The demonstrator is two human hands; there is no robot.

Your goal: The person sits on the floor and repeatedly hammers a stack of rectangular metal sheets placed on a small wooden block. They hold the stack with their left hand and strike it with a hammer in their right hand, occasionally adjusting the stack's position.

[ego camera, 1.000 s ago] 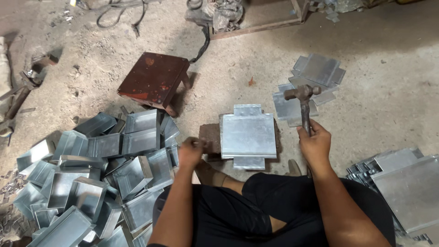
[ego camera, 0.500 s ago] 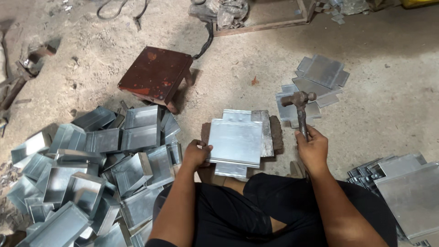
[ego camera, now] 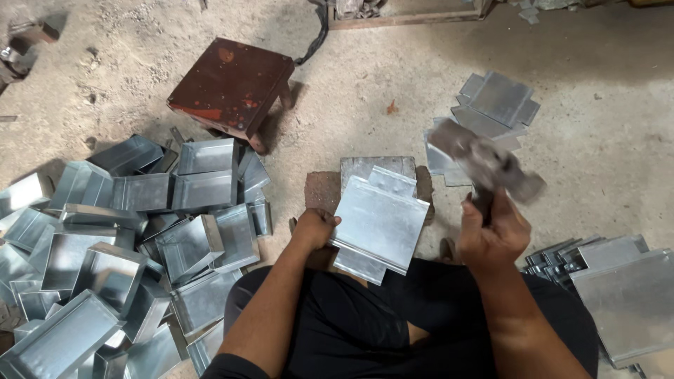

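Left hand [ego camera: 314, 228] closed on cut metal sheet [ego camera: 379, 221] over floor block [ego camera: 375, 168]; right hand [ego camera: 491, 235] closed around blurred hammer [ego camera: 486, 163].

No packages, labels, signs or screens are visible in this view. No printed or marked surface can be made out.
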